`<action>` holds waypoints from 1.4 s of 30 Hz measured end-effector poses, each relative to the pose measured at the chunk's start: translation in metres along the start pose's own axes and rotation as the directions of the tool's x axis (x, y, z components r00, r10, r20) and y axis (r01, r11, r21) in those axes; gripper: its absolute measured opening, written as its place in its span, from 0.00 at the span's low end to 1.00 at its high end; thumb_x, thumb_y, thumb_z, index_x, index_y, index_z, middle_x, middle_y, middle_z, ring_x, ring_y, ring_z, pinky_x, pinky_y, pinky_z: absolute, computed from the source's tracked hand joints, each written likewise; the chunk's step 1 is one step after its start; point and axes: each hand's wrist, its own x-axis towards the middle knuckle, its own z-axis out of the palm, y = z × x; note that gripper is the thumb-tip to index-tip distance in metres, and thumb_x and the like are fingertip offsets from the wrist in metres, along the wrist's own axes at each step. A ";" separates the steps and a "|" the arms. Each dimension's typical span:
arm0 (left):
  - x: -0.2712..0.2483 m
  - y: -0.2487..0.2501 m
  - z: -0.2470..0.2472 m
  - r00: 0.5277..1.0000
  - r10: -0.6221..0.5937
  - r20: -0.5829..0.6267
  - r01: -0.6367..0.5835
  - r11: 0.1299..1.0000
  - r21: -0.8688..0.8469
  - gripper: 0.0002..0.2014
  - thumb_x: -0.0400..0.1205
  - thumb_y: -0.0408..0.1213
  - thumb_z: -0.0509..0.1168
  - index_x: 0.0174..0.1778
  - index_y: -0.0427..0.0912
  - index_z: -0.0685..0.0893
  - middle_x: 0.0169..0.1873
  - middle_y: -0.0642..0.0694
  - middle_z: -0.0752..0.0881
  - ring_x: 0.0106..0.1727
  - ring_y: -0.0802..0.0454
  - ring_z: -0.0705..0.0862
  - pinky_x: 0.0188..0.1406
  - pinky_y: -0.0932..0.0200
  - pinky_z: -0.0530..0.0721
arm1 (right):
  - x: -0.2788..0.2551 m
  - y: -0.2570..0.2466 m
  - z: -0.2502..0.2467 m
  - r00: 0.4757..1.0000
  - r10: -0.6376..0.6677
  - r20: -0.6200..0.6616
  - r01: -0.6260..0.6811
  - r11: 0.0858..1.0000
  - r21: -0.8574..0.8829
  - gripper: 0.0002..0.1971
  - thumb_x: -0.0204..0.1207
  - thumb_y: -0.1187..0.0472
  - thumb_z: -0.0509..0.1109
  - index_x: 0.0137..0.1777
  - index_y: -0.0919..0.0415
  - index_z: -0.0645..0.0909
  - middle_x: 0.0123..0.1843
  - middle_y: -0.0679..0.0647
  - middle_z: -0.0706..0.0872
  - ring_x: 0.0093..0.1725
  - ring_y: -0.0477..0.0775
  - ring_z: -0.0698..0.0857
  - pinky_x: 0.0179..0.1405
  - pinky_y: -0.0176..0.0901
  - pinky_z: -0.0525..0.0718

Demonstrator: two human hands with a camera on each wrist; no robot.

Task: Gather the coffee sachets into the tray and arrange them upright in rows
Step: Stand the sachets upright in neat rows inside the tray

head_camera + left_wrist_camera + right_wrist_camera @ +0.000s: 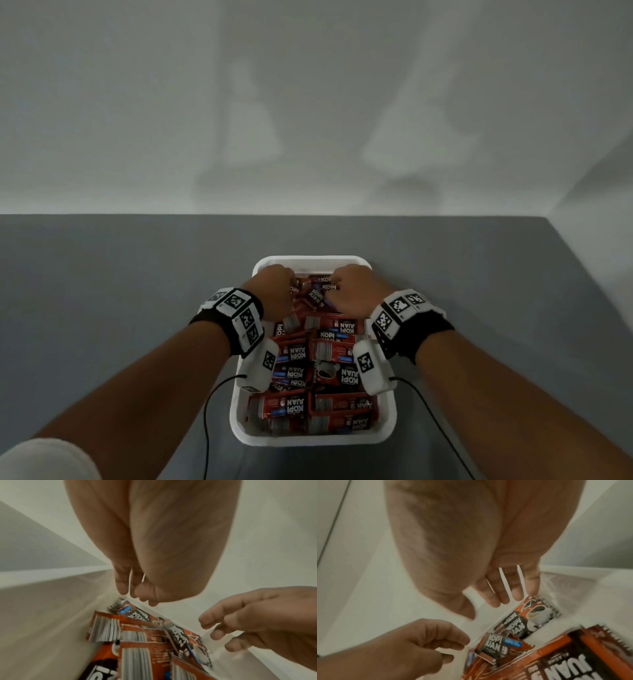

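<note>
Just past your fingers (122, 586) the white foam tray's far wall (313, 262) closes the way. Beneath them, red-and-black coffee sachets (329, 346) crowd the tray floor. Either side of the tray, the grey tabletop (120, 291) gives you open room.

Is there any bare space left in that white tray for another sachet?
Only at the far wall of the tray, a bare strip beyond the left hand and right hand. Nearer, the coffee sachets crowd it. The grey table lies bare around it.
</note>
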 end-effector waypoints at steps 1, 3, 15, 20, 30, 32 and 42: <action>0.003 -0.002 0.000 1.000 0.006 -0.006 -0.006 1.000 -0.001 0.16 0.80 0.34 0.67 0.63 0.37 0.85 0.61 0.41 0.85 0.64 0.43 0.83 0.66 0.50 0.83 | 0.003 0.004 0.001 0.999 0.019 -0.043 -0.021 0.999 -0.039 0.07 0.78 0.61 0.66 0.40 0.61 0.78 0.46 0.56 0.84 0.48 0.59 0.85 0.47 0.49 0.85; 0.007 -0.004 0.003 1.000 0.030 0.006 -0.031 0.999 0.032 0.19 0.80 0.40 0.67 0.67 0.41 0.83 0.62 0.44 0.85 0.64 0.44 0.84 0.67 0.49 0.83 | 0.008 0.008 0.006 0.997 0.029 -0.075 -0.038 0.992 -0.119 0.03 0.79 0.64 0.69 0.51 0.62 0.81 0.54 0.58 0.85 0.54 0.59 0.86 0.53 0.49 0.86; 0.012 -0.010 0.017 0.995 0.096 0.031 -0.101 0.973 0.208 0.30 0.84 0.54 0.62 0.78 0.40 0.69 0.70 0.39 0.76 0.72 0.36 0.74 0.79 0.42 0.62 | 0.028 -0.005 0.035 0.998 0.060 -0.023 -0.064 0.930 -0.361 0.18 0.76 0.61 0.67 0.66 0.64 0.74 0.63 0.61 0.80 0.63 0.64 0.81 0.66 0.54 0.81; 0.011 -0.011 0.018 0.994 0.102 0.027 -0.105 0.973 0.206 0.31 0.82 0.51 0.64 0.79 0.43 0.68 0.71 0.42 0.76 0.74 0.37 0.73 0.81 0.38 0.60 | 0.036 -0.006 0.036 0.993 0.116 -0.031 -0.120 0.942 -0.313 0.22 0.75 0.57 0.70 0.67 0.62 0.74 0.67 0.60 0.75 0.67 0.66 0.78 0.65 0.55 0.82; 0.013 -0.007 0.015 0.995 0.083 0.049 -0.092 0.965 0.245 0.34 0.79 0.50 0.66 0.81 0.44 0.67 0.73 0.44 0.75 0.75 0.38 0.70 0.81 0.38 0.62 | 0.041 -0.004 0.037 0.995 0.104 0.003 -0.097 0.938 -0.334 0.24 0.76 0.53 0.69 0.69 0.61 0.74 0.67 0.58 0.78 0.69 0.63 0.75 0.74 0.55 0.72; 0.012 -0.007 0.017 0.996 0.082 0.044 -0.091 0.957 0.276 0.31 0.79 0.53 0.66 0.77 0.44 0.72 0.71 0.43 0.75 0.73 0.39 0.71 0.79 0.40 0.64 | 0.040 -0.006 0.037 0.994 0.110 0.006 -0.102 0.941 -0.323 0.24 0.76 0.53 0.69 0.70 0.60 0.73 0.67 0.58 0.78 0.70 0.63 0.74 0.74 0.55 0.71; 0.011 -0.015 0.007 0.990 0.086 0.116 -0.079 0.995 -0.063 0.21 0.81 0.52 0.65 0.68 0.50 0.77 0.57 0.52 0.86 0.65 0.47 0.81 0.79 0.42 0.65 | 0.026 -0.013 0.012 0.976 0.094 0.196 -0.077 0.993 -0.089 0.19 0.76 0.46 0.71 0.62 0.54 0.78 0.55 0.52 0.87 0.51 0.52 0.86 0.54 0.51 0.88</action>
